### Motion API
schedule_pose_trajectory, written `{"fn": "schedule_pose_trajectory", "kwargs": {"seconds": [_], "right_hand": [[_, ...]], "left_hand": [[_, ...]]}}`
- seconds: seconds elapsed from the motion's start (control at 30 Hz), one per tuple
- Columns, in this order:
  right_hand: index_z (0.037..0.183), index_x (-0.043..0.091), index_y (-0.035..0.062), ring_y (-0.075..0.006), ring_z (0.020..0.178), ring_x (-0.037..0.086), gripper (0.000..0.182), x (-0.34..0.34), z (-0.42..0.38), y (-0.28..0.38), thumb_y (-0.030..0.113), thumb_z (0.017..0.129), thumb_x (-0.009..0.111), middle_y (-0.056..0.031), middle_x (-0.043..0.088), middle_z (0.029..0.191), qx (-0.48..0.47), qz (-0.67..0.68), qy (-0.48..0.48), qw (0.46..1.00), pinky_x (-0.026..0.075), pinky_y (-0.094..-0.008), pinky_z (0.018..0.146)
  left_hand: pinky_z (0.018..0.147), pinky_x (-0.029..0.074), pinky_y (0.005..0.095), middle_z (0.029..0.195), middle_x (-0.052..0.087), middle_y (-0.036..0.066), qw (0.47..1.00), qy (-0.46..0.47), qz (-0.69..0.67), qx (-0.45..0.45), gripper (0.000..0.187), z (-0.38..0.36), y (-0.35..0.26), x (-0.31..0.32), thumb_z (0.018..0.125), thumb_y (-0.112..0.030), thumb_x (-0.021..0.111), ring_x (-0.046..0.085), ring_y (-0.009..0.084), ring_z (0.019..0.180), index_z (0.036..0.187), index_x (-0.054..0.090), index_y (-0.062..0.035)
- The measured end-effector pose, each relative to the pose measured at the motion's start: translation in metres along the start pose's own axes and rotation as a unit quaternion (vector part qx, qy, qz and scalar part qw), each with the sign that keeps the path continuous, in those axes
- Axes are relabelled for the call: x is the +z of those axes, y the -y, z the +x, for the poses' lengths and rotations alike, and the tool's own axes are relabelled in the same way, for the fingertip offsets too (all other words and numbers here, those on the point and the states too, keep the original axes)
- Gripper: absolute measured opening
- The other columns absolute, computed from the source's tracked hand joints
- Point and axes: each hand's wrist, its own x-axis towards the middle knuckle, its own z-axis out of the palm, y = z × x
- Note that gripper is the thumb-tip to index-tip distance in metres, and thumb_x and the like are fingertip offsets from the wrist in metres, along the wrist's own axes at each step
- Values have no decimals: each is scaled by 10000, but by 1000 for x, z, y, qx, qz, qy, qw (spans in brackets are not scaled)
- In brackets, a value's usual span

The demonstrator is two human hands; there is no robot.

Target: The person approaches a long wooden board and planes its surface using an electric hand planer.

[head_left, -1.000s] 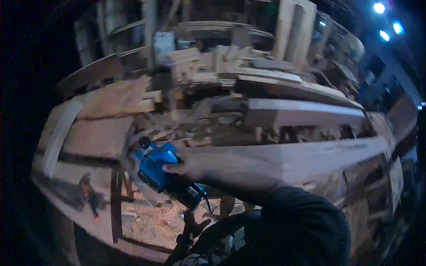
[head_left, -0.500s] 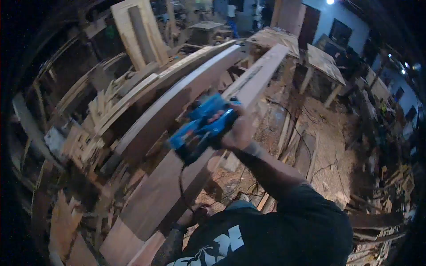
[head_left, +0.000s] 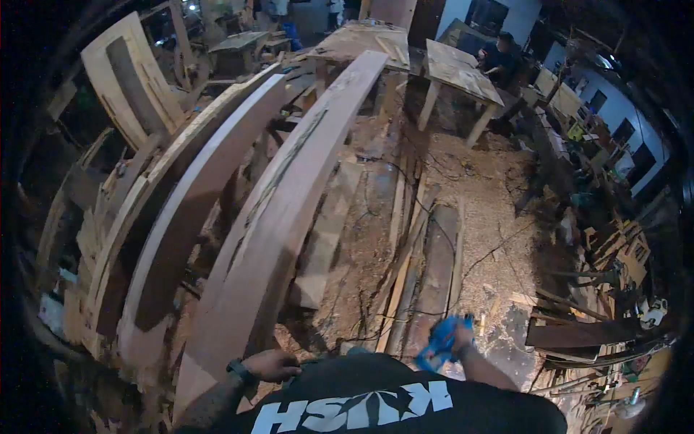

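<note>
A long, thick wooden beam runs away from me, with a dark, rough streak along its upper face. Down at my right side, my right hand is wrapped round a blue electric planer, held off the beam and partly blurred. My left hand is in front of my body, close to the beam's near end. Its fingers are curled, and what they hold, if anything, is hidden against my dark shirt.
Another curved plank stands on edge to the left. Wooden tables are at the back, with a person behind them. Long boards and cables lie on the shaving-covered floor. Scrap wood is piled at right.
My right hand has carried the planer from above the beam down to my right side. The view has swung to the right, and the beam's top now shows uncovered.
</note>
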Motion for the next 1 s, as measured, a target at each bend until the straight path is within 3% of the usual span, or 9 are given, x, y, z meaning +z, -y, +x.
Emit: {"fn": "schedule_pose_trajectory", "kwargs": {"seconds": [0.03,0.07,0.1,0.13,0.27,0.47,0.8,0.9,1.0], "right_hand": [[965,653,134,-265,678,570,405,-16,-16,-27,538,967,649,-93,620,776,82,65,-45,994,504,-457,629],[1044,687,112,-304,764,638,400,-50,-10,-81,492,922,716,-120,670,838,-75,-284,81,952,540,-452,718],[1122,722,91,-343,850,706,436,-83,-3,-134,446,876,783,-147,720,899,-284,-561,80,773,576,-448,806],[1123,721,90,-342,850,707,435,-81,-33,-138,444,877,782,-146,721,900,-286,-603,100,738,576,-448,805],[1127,719,88,-338,851,710,430,-36,-73,-94,436,882,779,-145,724,904,55,-311,57,947,577,-448,802],[1132,715,84,-333,851,715,422,23,-36,31,425,890,774,-142,729,909,75,-238,52,967,579,-448,796],[1142,709,78,-324,852,723,410,117,161,288,406,902,765,-137,737,918,10,-283,37,958,581,-448,788],[1145,707,76,-321,852,725,406,123,201,342,400,906,762,-136,739,921,11,-260,21,965,582,-447,785],[1148,705,74,-318,853,727,403,130,244,386,394,909,760,-135,741,924,10,-256,15,966,583,-447,782]], "left_hand": [[807,547,431,945,735,158,999,16,-4,30,348,20,-11,-17,1028,-350,633,711,275,878,1137,718,-31],[810,544,429,949,734,158,998,32,-8,59,342,38,-21,-32,1023,-340,641,706,270,880,1143,712,-28],[811,542,426,950,732,158,996,43,3,83,329,57,-30,-46,1017,-324,646,700,264,881,1141,711,-27],[811,540,422,951,729,157,993,52,16,109,316,78,-40,-58,1012,-309,650,695,258,882,1139,709,-26],[827,532,402,983,718,129,975,135,32,174,276,179,-55,-109,976,-242,663,668,219,899,1169,691,-46],[858,535,400,1051,732,109,953,251,17,170,288,296,-112,-191,927,-214,686,687,218,964,1168,670,-58],[816,522,458,946,680,164,913,89,117,381,270,505,-181,-407,902,-252,719,670,343,901,1073,667,-51],[812,519,456,956,680,181,951,98,159,248,292,505,-256,-477,891,-262,731,669,375,934,1072,647,-49],[778,532,495,951,690,187,912,-25,164,375,308,556,-266,-516,852,-253,728,679,412,912,1086,649,-68]]}}
